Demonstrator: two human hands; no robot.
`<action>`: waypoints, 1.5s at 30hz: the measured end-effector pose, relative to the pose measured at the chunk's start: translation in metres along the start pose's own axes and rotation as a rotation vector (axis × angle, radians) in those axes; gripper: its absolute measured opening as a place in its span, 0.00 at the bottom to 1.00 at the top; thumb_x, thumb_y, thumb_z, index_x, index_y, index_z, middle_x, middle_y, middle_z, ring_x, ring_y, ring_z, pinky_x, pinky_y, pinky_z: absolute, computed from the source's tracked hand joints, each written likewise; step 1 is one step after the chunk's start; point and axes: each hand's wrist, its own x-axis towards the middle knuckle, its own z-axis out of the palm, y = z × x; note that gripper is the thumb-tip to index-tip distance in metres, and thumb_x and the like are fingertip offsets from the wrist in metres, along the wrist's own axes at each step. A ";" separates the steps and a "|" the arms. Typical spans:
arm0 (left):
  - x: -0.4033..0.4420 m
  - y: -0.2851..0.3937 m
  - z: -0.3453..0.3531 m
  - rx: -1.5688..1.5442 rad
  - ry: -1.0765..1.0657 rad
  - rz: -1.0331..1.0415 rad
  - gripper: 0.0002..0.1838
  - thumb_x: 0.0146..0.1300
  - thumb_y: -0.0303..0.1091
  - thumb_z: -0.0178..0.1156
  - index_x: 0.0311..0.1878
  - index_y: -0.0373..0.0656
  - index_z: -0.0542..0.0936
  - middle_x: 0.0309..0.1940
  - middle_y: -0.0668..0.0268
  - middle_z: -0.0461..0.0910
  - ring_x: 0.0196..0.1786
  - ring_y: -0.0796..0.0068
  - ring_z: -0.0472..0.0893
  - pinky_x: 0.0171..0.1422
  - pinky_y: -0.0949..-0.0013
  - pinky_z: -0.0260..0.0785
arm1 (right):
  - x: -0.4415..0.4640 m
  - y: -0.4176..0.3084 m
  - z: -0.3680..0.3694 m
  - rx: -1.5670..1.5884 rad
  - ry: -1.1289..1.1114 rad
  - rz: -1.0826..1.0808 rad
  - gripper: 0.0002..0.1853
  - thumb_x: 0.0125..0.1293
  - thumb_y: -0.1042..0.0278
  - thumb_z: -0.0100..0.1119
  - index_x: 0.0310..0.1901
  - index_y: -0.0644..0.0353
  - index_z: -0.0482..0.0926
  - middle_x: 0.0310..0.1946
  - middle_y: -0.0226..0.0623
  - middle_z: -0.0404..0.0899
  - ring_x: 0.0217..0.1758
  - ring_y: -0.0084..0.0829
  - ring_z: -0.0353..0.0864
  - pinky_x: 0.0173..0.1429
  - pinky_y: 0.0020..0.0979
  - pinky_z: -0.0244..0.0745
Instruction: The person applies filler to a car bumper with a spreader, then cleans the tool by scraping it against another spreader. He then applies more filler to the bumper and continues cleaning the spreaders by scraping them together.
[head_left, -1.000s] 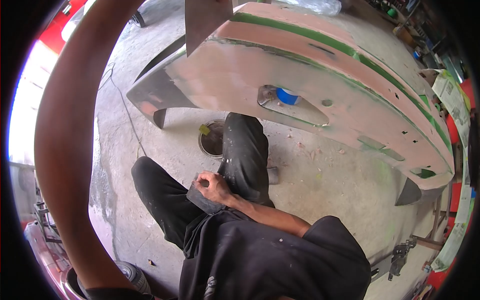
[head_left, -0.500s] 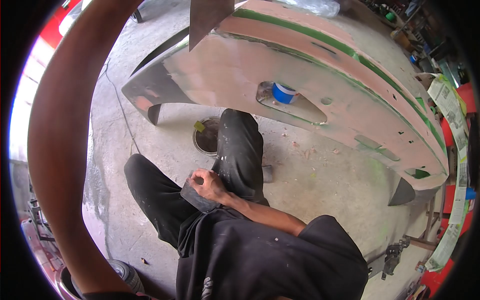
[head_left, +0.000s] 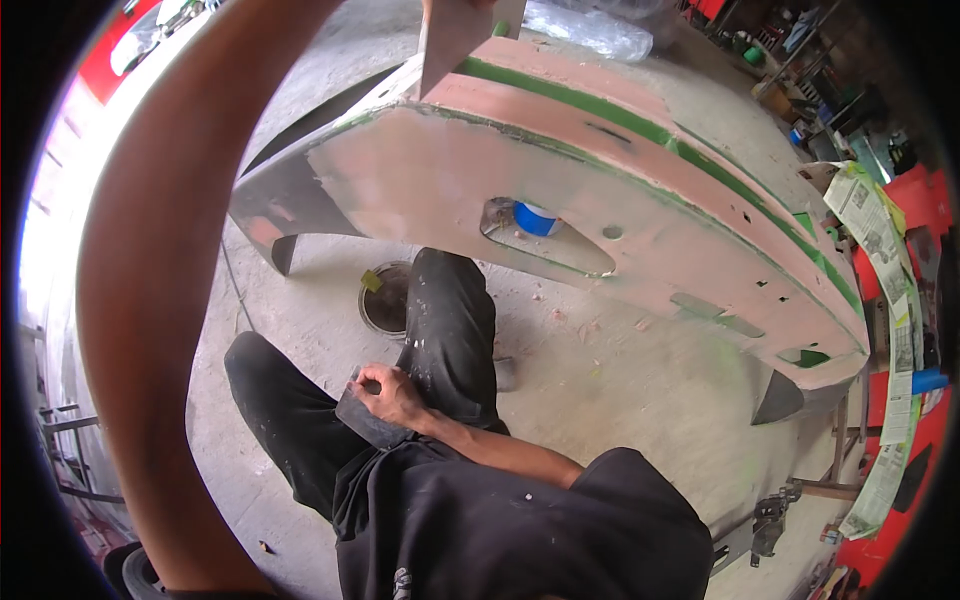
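Observation:
My left arm reaches up along the left side of the view. My left hand, cut off by the top edge, is closed on a grey-brown sheet of sandpaper. That sheet hangs over the upper left edge of a car bumper, coated in pink and grey with green strips. In my lap, my right hand has thumb and finger curled into a ring and grips a dark grey sheet, which looks like sandpaper. Part of this sheet is hidden under the hand.
Left of my knee stands a round bucket with a yellow-green sponge on its rim. A blue tub shows through the bumper's opening. Pink crumbs lie on the concrete floor. A newspaper-masked part stands at the right.
The view has shifted, so the bumper and bucket appear further left. Fingers of my left hand now show above the sheet. My right hand stays in my lap with its sheet.

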 end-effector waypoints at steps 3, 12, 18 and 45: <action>0.036 -0.002 0.008 0.046 -0.019 0.056 0.20 0.55 0.39 0.68 0.41 0.27 0.90 0.45 0.47 0.90 0.46 0.54 0.89 0.47 0.51 0.80 | 0.000 0.003 0.002 -0.006 0.000 0.001 0.16 0.73 0.59 0.71 0.38 0.66 0.84 0.38 0.46 0.87 0.42 0.47 0.89 0.49 0.41 0.81; 0.137 -0.027 0.040 0.140 -0.078 0.075 0.14 0.56 0.38 0.69 0.35 0.34 0.91 0.37 0.52 0.90 0.39 0.58 0.89 0.42 0.51 0.80 | 0.001 0.000 -0.001 0.003 0.008 -0.007 0.15 0.73 0.60 0.70 0.38 0.66 0.83 0.38 0.46 0.87 0.43 0.47 0.89 0.50 0.40 0.81; 0.169 -0.030 0.054 0.216 -0.079 0.130 0.12 0.55 0.38 0.67 0.31 0.37 0.91 0.32 0.55 0.89 0.35 0.59 0.87 0.40 0.51 0.78 | 0.001 0.001 -0.001 0.030 0.016 -0.020 0.14 0.73 0.61 0.70 0.37 0.66 0.84 0.37 0.46 0.87 0.40 0.46 0.89 0.48 0.40 0.81; 0.195 -0.024 0.081 0.395 -0.129 0.154 0.11 0.49 0.36 0.65 0.28 0.39 0.91 0.30 0.53 0.88 0.35 0.57 0.87 0.43 0.51 0.78 | 0.000 -0.004 -0.004 0.054 -0.009 -0.009 0.14 0.73 0.61 0.71 0.37 0.65 0.84 0.38 0.44 0.88 0.42 0.44 0.89 0.49 0.41 0.81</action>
